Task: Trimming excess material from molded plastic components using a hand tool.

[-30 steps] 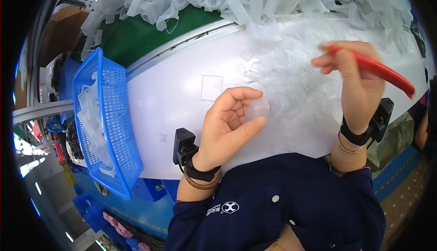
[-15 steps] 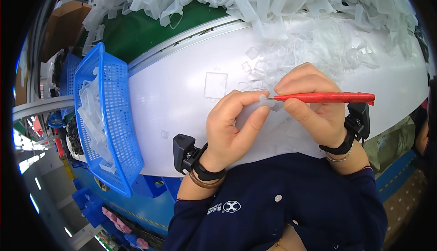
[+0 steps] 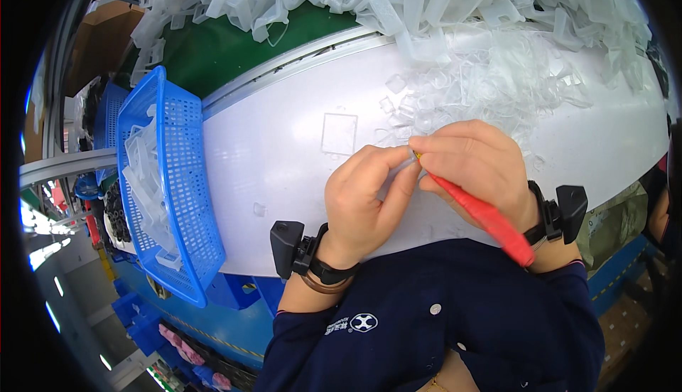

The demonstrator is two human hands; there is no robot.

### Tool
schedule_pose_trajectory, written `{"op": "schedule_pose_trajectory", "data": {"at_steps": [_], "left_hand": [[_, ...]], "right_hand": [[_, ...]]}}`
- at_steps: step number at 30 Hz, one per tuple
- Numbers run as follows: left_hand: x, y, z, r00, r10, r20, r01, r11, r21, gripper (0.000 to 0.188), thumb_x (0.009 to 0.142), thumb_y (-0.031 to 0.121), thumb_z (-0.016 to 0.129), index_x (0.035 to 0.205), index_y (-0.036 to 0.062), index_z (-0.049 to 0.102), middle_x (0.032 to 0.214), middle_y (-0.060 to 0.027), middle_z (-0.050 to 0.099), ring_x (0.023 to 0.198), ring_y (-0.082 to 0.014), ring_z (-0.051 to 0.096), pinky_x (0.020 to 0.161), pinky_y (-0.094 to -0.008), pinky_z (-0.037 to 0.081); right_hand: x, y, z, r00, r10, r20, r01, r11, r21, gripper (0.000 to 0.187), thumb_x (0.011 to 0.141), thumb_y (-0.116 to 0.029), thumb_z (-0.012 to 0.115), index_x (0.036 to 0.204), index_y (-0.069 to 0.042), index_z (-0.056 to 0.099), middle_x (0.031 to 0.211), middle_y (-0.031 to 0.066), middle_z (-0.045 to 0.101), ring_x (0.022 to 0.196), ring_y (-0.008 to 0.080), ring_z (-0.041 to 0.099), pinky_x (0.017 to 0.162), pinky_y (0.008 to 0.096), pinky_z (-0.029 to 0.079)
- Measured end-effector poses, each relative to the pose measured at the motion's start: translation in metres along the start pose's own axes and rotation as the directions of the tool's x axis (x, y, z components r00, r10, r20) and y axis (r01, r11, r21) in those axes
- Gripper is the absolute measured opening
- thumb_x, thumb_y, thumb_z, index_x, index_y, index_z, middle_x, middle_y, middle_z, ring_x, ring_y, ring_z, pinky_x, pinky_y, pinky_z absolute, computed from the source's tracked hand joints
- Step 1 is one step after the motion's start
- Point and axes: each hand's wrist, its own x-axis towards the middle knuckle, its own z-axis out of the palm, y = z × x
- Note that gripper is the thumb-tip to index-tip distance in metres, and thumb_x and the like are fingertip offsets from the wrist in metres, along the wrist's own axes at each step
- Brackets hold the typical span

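Note:
My left hand (image 3: 362,200) is closed in a pinch, thumb against forefinger, on a small translucent plastic part (image 3: 411,154) mostly hidden by the fingertips. My right hand (image 3: 483,168) grips a slim red-handled tool (image 3: 484,216) that looks like a craft knife. Its handle slants down toward my right wrist. The tool's front end meets the plastic part between both hands, where the fingers cover its tip. Both hands are above the white tabletop (image 3: 263,157), their fingertips touching or nearly so.
A blue perforated basket (image 3: 186,179) holding translucent plastic pieces stands at the left. Clear offcuts (image 3: 455,90) lie beyond my hands, with a thin square frame (image 3: 339,134) nearby. A large heap of translucent plastic parts (image 3: 398,1) fills the back, partly over a green surface (image 3: 206,51).
The red-handled tool has swung from nearly level to slanting down toward my right wrist. My right hand has turned and its fingers have come down closer to my left fingertips.

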Motion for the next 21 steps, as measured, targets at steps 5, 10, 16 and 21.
{"op": "schedule_pose_trajectory", "data": {"at_steps": [5, 10, 16, 21], "left_hand": [[-0.002, 0.001, -0.001, 0.997, -0.066, 0.030, 0.069, 0.994, -0.087, 0.015, 0.071, 0.000, 0.065, 0.085, 0.0008, 0.060, 0.068, -0.0087, 0.057, 0.057, -0.0191, 0.053, 0.051, -0.0255, 0.040], [-0.005, 0.007, -0.008, 0.927, -0.347, 0.140, 0.373, 0.832, -0.410, 0.012, 0.077, 0.001, 0.061, 0.089, -0.0009, 0.059, 0.073, -0.0062, 0.058, 0.066, -0.0138, 0.054, 0.062, -0.0230, 0.041], [0.001, -0.006, -0.018, 0.872, -0.448, 0.200, 0.358, 0.301, -0.884, 0.024, 0.089, 0.013, 0.044, 0.108, -0.0016, 0.049, 0.091, -0.0065, 0.055, 0.071, -0.0095, 0.050, 0.059, -0.0242, 0.043], [0.006, -0.011, -0.024, 0.804, -0.570, 0.170, 0.304, 0.149, -0.941, 0.025, 0.090, 0.014, 0.044, 0.112, 0.0009, 0.046, 0.090, -0.0061, 0.055, 0.069, -0.0114, 0.053, 0.064, -0.0254, 0.045]], "right_hand": [[-0.006, 0.002, 0.005, 0.987, -0.141, -0.072, 0.130, 0.983, -0.132, 0.027, 0.062, -0.008, 0.067, 0.085, 0.000, 0.057, 0.088, 0.0133, 0.061, 0.072, 0.0251, 0.059, 0.057, 0.0312, 0.048], [0.000, 0.005, -0.017, 0.987, 0.131, -0.089, -0.138, 0.988, -0.071, 0.017, 0.075, -0.006, 0.064, 0.088, 0.002, 0.057, 0.092, 0.0154, 0.062, 0.076, 0.0248, 0.059, 0.066, 0.0311, 0.047], [-0.006, 0.018, -0.017, 0.774, 0.633, 0.009, -0.550, 0.664, 0.507, 0.013, 0.084, -0.011, 0.055, 0.086, 0.001, 0.058, 0.105, 0.0158, 0.058, 0.088, 0.0172, 0.056, 0.078, 0.0278, 0.042], [-0.003, 0.010, -0.014, 0.573, 0.650, 0.499, -0.720, 0.109, 0.685, 0.018, 0.087, -0.017, 0.052, 0.087, 0.001, 0.056, 0.108, 0.0176, 0.055, 0.086, 0.0166, 0.058, 0.070, 0.0257, 0.047]]}}
